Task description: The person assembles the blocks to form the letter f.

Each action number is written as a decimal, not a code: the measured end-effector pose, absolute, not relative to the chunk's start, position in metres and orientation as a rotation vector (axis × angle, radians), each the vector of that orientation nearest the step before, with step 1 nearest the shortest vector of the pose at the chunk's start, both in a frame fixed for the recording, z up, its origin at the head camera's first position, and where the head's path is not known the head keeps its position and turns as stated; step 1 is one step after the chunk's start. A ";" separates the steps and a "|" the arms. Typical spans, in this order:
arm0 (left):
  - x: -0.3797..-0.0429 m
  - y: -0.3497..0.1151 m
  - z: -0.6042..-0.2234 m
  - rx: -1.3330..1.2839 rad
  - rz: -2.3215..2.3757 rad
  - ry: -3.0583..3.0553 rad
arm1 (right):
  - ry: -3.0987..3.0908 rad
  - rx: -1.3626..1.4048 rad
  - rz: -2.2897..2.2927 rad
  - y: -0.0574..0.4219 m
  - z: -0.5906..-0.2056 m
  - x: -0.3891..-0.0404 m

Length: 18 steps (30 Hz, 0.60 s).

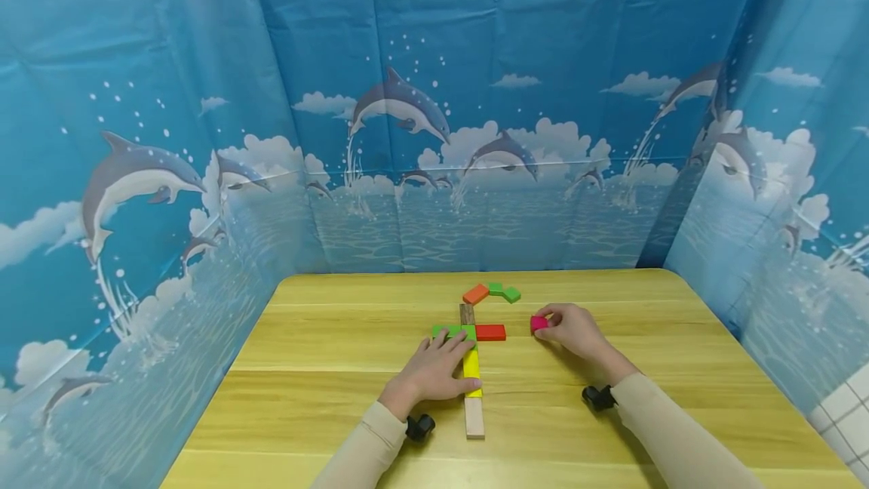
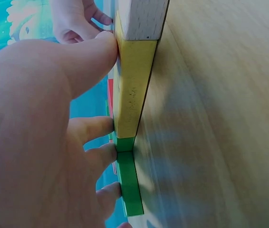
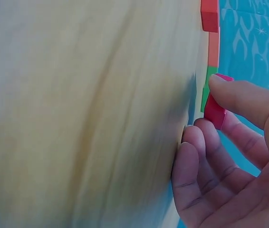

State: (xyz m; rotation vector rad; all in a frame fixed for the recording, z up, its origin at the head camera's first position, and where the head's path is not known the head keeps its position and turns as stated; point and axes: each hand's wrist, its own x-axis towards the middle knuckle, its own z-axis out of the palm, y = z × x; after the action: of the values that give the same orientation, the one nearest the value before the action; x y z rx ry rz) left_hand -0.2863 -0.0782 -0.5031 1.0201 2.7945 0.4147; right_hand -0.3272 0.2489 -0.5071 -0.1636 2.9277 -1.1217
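Observation:
Between thumb and fingers my right hand pinches a small pink block, low over the table to the right of the other blocks. In the right wrist view the pink block sits under the thumb tip. My left hand lies spread over the blocks, fingertips on the green blocks and thumb at the yellow block. Below the yellow one is a pale wooden block; above the green ones is a dark brown block. A red block extends to the right.
Farther back, an orange block and two green blocks form a curve. The wood-grain table is bordered by a blue dolphin-print curtain at the back and sides. A black wrist camera is on the left wrist.

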 end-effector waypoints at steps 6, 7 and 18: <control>-0.287 -0.078 -0.504 1.024 0.408 2.790 | 2.920 -0.186 -1.137 0.245 -0.508 -0.336; -0.287 -0.078 -0.504 1.025 0.407 2.793 | 2.916 -0.189 -1.138 0.245 -0.508 -0.338; -0.288 -0.078 -0.507 1.027 0.375 2.804 | 2.934 -0.201 -1.058 0.234 -0.508 -0.354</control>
State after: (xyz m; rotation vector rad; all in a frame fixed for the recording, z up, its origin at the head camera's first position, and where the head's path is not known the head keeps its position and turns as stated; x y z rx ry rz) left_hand -0.2881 -0.0783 -0.5067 1.0270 2.8037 0.3749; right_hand -0.3539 0.2338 -0.5082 -0.2011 2.9335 -1.0577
